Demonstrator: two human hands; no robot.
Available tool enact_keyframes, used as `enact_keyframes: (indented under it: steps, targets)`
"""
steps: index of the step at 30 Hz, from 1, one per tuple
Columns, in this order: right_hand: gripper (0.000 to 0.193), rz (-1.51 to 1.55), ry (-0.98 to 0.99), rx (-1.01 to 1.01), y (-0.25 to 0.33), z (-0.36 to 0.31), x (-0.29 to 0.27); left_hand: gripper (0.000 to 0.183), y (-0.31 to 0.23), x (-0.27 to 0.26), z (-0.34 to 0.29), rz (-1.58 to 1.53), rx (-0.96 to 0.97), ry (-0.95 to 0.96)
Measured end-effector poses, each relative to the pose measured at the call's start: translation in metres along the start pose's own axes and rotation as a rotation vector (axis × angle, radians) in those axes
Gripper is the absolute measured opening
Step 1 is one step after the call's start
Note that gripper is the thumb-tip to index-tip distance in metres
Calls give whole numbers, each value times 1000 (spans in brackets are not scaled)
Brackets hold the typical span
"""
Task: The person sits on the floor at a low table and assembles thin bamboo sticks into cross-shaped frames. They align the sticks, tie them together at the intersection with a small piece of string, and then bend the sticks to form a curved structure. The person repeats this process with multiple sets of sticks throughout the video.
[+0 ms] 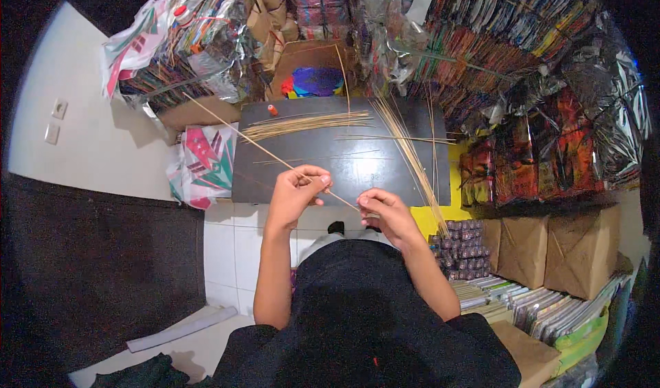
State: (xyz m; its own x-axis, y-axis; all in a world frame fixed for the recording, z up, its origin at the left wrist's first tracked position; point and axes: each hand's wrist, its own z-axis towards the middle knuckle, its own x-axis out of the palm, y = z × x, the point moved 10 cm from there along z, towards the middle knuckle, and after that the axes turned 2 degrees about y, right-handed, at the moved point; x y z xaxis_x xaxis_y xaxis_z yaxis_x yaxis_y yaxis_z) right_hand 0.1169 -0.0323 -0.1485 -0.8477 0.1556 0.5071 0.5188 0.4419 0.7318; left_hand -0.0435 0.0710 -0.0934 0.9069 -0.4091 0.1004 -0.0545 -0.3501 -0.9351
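A long thin bamboo stick (pixel 254 142) slants across the near edge of the dark table (pixel 302 181), its far end reaching up to the left. My left hand (pixel 297 194) pinches it partway along, thumb against the fingers. At the near end, my right hand (pixel 386 216) has its fingertips closed on the stick's tip. Beyond my hands, a loose bundle of similar sticks (pixel 309 123) lies sideways on the table. Another bundle (pixel 405 147) runs lengthwise on the right, overhanging the near edge. A few single sticks lie between and across them.
A small orange-red spool (pixel 272 110) stands at the table's far left. Wrapped stacks of packets (pixel 481 51) crowd the back and right. Small dark boxes (pixel 462 249), brown paper parcels (pixel 583 250) and piled booklets (pixel 543 305) sit to my right. A dark panel (pixel 103 271) is at left.
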Motion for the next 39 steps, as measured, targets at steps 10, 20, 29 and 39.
enact_keyframes:
  steps: [10, 20, 29, 39]
  targets:
    - [17, 235, 67, 101, -14, -1, -2, 19, 3, 3, 3, -39, -1, 19]
    - [18, 344, 87, 149, -22, 1, -1, 18, 6, 0, 6, -89, -12, 14]
    - [18, 371, 112, 152, -22, 1, 4, 16, 6, -5, 7, -111, -12, -4]
    - [18, 168, -46, 23, -13, 2, -7, 16, 8, -9, 9, -109, 3, -22]
